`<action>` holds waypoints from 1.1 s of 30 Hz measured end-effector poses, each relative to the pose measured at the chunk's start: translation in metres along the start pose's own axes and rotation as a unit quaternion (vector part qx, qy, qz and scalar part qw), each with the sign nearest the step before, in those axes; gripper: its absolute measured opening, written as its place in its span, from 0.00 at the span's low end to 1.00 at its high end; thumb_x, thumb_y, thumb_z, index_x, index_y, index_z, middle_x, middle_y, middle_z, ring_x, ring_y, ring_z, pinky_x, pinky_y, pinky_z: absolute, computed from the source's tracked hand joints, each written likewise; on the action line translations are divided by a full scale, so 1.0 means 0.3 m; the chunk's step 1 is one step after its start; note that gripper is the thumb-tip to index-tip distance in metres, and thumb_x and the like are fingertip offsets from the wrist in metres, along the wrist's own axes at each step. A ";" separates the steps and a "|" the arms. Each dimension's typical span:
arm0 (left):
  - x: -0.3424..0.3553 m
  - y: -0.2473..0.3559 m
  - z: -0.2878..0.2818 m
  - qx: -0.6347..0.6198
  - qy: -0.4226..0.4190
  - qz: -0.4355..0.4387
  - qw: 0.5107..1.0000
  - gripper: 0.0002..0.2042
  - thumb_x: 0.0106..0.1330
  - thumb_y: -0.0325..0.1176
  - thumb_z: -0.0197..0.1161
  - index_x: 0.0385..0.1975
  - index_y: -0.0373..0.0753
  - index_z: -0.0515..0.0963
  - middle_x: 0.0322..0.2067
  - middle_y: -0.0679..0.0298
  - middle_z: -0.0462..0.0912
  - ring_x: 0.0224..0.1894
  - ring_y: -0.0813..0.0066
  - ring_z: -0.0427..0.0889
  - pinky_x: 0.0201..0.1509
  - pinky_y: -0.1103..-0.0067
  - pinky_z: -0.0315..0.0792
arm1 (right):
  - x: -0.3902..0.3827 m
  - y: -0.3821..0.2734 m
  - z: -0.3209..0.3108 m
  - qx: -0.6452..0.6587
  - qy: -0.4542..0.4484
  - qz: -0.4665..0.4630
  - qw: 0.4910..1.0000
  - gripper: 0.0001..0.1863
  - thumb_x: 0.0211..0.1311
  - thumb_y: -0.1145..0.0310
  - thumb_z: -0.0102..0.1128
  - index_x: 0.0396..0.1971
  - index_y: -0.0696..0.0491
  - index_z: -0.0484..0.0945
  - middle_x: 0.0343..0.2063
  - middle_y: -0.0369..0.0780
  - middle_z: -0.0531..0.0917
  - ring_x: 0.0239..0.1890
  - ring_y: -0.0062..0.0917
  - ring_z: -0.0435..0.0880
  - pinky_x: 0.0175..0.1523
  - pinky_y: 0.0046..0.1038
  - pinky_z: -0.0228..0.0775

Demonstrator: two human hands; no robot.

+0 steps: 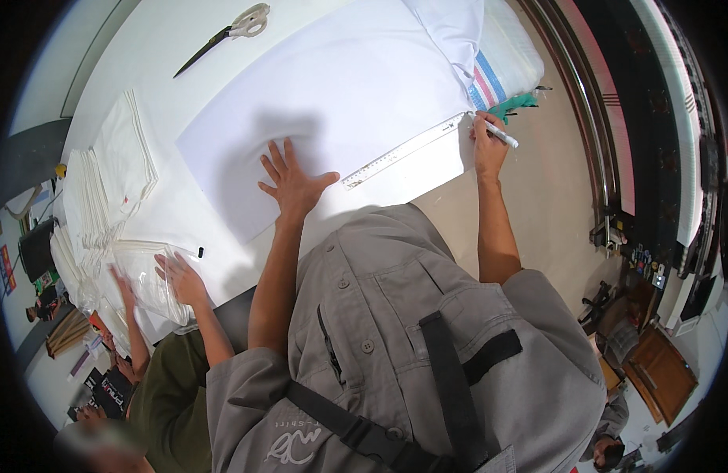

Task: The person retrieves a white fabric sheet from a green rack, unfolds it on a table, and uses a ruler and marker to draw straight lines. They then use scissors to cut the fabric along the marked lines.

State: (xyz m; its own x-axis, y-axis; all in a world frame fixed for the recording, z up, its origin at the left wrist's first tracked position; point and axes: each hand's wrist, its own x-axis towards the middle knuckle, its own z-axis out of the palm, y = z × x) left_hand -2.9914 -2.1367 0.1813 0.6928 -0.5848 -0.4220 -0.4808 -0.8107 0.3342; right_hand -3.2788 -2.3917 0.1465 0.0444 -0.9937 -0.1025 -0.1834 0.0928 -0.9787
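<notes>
My left hand [291, 183] lies with its fingers spread on a large piece of white fabric [356, 87]. The fabric stretches across the white table. Close to the fabric's near edge lies a clear ruler [399, 152], slanting up to the right. At its far right end my right hand [489, 143] is closed around a white marker pen [501, 134], its tip end by the ruler's end. Just beyond that hand is a bit of green cloth [515, 106], next to a clear bag with blue and pink stripes [490, 79].
Scissors [234, 33] with pale handles lie at the table's far left. Stacks of folded white cloth [104, 173] stand on the left. A co-worker's hands [179, 280] are on a clear plastic package [143, 276] there. A long metal rail [597, 118] runs along the right.
</notes>
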 end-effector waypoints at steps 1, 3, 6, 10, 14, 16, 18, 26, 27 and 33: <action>0.000 0.000 0.001 0.000 0.002 0.001 1.000 0.68 0.42 0.61 0.82 0.82 0.42 0.45 0.82 0.48 0.32 0.82 0.36 0.27 0.73 0.28 0.32 | 0.003 0.006 0.000 -0.001 0.002 -0.002 1.000 0.13 0.70 0.67 0.66 0.46 0.61 0.83 0.27 0.35 0.82 0.28 0.16 0.79 0.35 0.20 0.73; 0.000 0.001 0.002 0.001 0.005 0.004 1.000 0.68 0.42 0.61 0.82 0.82 0.42 0.45 0.82 0.48 0.33 0.82 0.36 0.27 0.73 0.28 0.32 | 0.012 0.024 -0.003 -0.002 0.007 -0.006 1.000 0.13 0.69 0.67 0.66 0.44 0.61 0.84 0.27 0.36 0.83 0.27 0.16 0.79 0.35 0.20 0.73; -0.002 -0.005 0.006 -0.002 0.007 0.004 1.000 0.68 0.43 0.61 0.81 0.82 0.42 0.46 0.82 0.48 0.33 0.82 0.36 0.27 0.73 0.28 0.32 | 0.011 0.020 -0.006 -0.011 -0.003 -0.004 1.000 0.13 0.70 0.66 0.66 0.44 0.61 0.84 0.27 0.36 0.83 0.27 0.16 0.80 0.35 0.20 0.74; -0.004 -0.002 0.001 -0.004 0.005 0.009 1.000 0.68 0.43 0.61 0.81 0.82 0.42 0.46 0.82 0.48 0.32 0.82 0.36 0.27 0.73 0.28 0.32 | 0.014 0.027 -0.003 -0.025 0.002 -0.009 1.000 0.12 0.70 0.66 0.66 0.44 0.60 0.85 0.27 0.35 0.84 0.27 0.16 0.80 0.35 0.19 0.73; -0.002 -0.004 0.002 0.000 0.004 0.009 1.000 0.68 0.43 0.61 0.81 0.82 0.41 0.46 0.82 0.48 0.32 0.82 0.36 0.27 0.73 0.28 0.32 | 0.017 0.031 -0.003 -0.031 0.002 -0.012 0.999 0.12 0.70 0.65 0.66 0.44 0.60 0.85 0.26 0.35 0.84 0.27 0.15 0.80 0.35 0.19 0.73; -0.001 -0.003 0.001 0.000 0.002 0.008 1.000 0.68 0.43 0.61 0.81 0.82 0.41 0.46 0.82 0.48 0.32 0.82 0.36 0.27 0.73 0.28 0.32 | 0.019 0.041 -0.004 -0.028 -0.001 -0.017 0.999 0.12 0.70 0.65 0.66 0.44 0.59 0.85 0.26 0.35 0.83 0.27 0.15 0.79 0.35 0.19 0.73; -0.001 -0.006 0.002 -0.003 0.003 0.008 1.000 0.68 0.43 0.61 0.81 0.82 0.41 0.45 0.82 0.48 0.32 0.82 0.36 0.27 0.73 0.28 0.32 | 0.018 0.041 -0.004 -0.024 -0.008 -0.019 0.999 0.13 0.70 0.65 0.66 0.43 0.59 0.85 0.26 0.34 0.83 0.26 0.15 0.79 0.35 0.19 0.72; -0.001 -0.005 0.000 -0.003 0.001 0.008 1.000 0.68 0.44 0.61 0.81 0.82 0.42 0.45 0.82 0.48 0.32 0.82 0.37 0.27 0.73 0.28 0.32 | 0.024 0.051 -0.002 -0.027 -0.003 -0.020 0.999 0.13 0.70 0.64 0.67 0.43 0.59 0.85 0.26 0.33 0.83 0.27 0.14 0.78 0.34 0.19 0.71; -0.001 -0.005 0.000 -0.004 0.002 0.008 1.000 0.68 0.43 0.61 0.81 0.82 0.42 0.45 0.82 0.48 0.32 0.82 0.37 0.27 0.73 0.28 0.32 | 0.025 0.056 -0.003 -0.030 -0.003 -0.024 0.999 0.13 0.70 0.64 0.67 0.43 0.59 0.85 0.26 0.33 0.83 0.27 0.14 0.78 0.34 0.19 0.71; -0.004 -0.005 -0.003 -0.007 0.001 0.004 1.000 0.68 0.43 0.61 0.81 0.82 0.42 0.46 0.82 0.49 0.32 0.82 0.37 0.27 0.73 0.28 0.32 | 0.013 0.025 0.004 -0.003 -0.009 -0.014 1.000 0.11 0.71 0.65 0.66 0.43 0.58 0.85 0.26 0.34 0.83 0.27 0.15 0.78 0.34 0.20 0.73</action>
State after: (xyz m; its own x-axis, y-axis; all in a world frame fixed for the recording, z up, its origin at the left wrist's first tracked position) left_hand -2.9911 -2.1348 0.1820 0.6894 -0.5915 -0.4182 -0.4791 -0.8053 0.3493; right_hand -3.2789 -2.3948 0.1387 0.0670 -0.9947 -0.0779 -0.1870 0.0642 -0.9803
